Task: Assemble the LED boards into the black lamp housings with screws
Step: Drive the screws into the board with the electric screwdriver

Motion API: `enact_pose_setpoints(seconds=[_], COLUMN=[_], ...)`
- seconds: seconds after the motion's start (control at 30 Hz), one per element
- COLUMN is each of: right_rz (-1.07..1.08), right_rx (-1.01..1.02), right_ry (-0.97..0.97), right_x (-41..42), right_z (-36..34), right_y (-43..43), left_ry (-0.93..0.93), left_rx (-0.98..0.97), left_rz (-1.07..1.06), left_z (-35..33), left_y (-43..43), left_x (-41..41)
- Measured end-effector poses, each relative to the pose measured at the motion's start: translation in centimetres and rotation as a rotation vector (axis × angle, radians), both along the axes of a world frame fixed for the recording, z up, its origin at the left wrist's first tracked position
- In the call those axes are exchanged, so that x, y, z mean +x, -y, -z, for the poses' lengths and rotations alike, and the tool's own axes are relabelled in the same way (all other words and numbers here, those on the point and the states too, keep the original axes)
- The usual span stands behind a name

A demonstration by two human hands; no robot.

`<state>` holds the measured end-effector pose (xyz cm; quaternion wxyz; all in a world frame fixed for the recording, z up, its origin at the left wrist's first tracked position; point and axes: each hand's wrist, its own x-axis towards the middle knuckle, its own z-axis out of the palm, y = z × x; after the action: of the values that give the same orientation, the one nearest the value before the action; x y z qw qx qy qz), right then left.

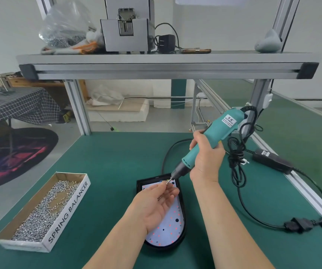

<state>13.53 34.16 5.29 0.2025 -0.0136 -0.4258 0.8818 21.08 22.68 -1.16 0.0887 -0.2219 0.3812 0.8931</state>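
Head view: right hand (206,158) grips screwdriver (214,133), left hand (156,202) pinches screw (167,181) over LED board (167,230).

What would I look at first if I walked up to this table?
The bright teal screwdriver, gripped by the right hand above the green table. Its tip meets a tiny screw pinched by the left hand over the white LED board in its black housing. At left sits a box full of screws.

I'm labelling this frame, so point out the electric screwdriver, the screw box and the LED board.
electric screwdriver (222,127): head view, teal body.
screw box (69,212): head view, lettered side wall.
LED board (170,234): head view, bare white face.
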Motion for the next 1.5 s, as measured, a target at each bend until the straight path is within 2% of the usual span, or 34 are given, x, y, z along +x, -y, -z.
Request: enact_pose_setpoints(seconds=[0.53,0.8,0.9,0.93,1.0,1.1,1.17,1.2,1.5], right_rz=[0.027,0.126,0.123,0.122,0.132,0.146,0.147,0.149,0.198], right_rx=[0.018,0.004,-0.003,-0.001,0.007,0.037,0.075,0.099,0.474], right_ry=[0.003,0.078,0.079,0.075,0.065,0.027,-0.001,-0.014,-0.153], right_x=[0.3,0.3,0.1,0.1,0.0,0.1,0.1,0.2,0.0], right_z=[0.0,0.7,0.6,0.5,0.3,0.0,0.0,0.1,1.7], right_y=[0.4,1.0,0.7,0.5,0.1,-0.5,-0.6,-0.6,0.1], left_ry=[0.043,-0.04,-0.067,-0.076,-0.081,-0.085,-0.09,-0.08,-0.203], left_rx=[0.039,0.089,0.024,-0.065,-0.406,-1.124,-1.57,-1.683,-2.089], left_rz=[-0.032,-0.136,-0.132,-0.118,-0.079,-0.068,0.046,0.117,0.415], left_z=[-0.3,-0.1,-0.1,-0.2,0.0,0.2,0.1,0.0,-0.6], left_y=[0.1,-0.7,-0.9,-1.0,-1.4,-1.2,-0.7,-0.5,-1.5], left_x=[0.0,0.5,0.6,0.7,1.1,1.8,2.2,2.2,0.7])
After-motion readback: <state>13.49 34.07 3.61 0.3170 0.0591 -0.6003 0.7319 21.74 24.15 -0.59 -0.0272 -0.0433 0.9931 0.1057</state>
